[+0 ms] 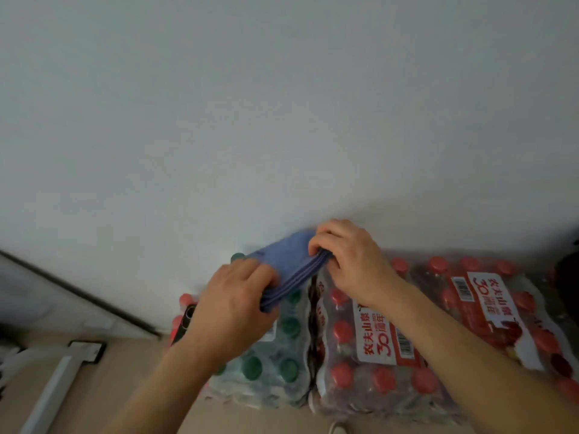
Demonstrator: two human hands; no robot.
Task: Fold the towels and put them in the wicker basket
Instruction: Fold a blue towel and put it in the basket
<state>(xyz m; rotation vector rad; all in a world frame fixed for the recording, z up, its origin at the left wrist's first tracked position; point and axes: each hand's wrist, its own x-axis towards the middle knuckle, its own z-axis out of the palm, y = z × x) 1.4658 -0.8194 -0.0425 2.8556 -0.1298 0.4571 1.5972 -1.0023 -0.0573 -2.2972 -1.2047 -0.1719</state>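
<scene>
A blue towel [289,264], folded into several layers, is held above shrink-wrapped packs of bottles near the white wall. My left hand [233,305] grips its near-left end, thumb on top and fingers underneath. My right hand [347,261] pinches the far-right end, fingers curled over the stacked edges. No wicker basket is in view.
A pack of green-capped bottles [275,364] lies under the towel. Packs of red-capped bottles [376,349] with red-and-white labels sit to the right. A white wall [282,104] fills the upper view. At lower left are a white bar [53,389] and the beige floor [131,371].
</scene>
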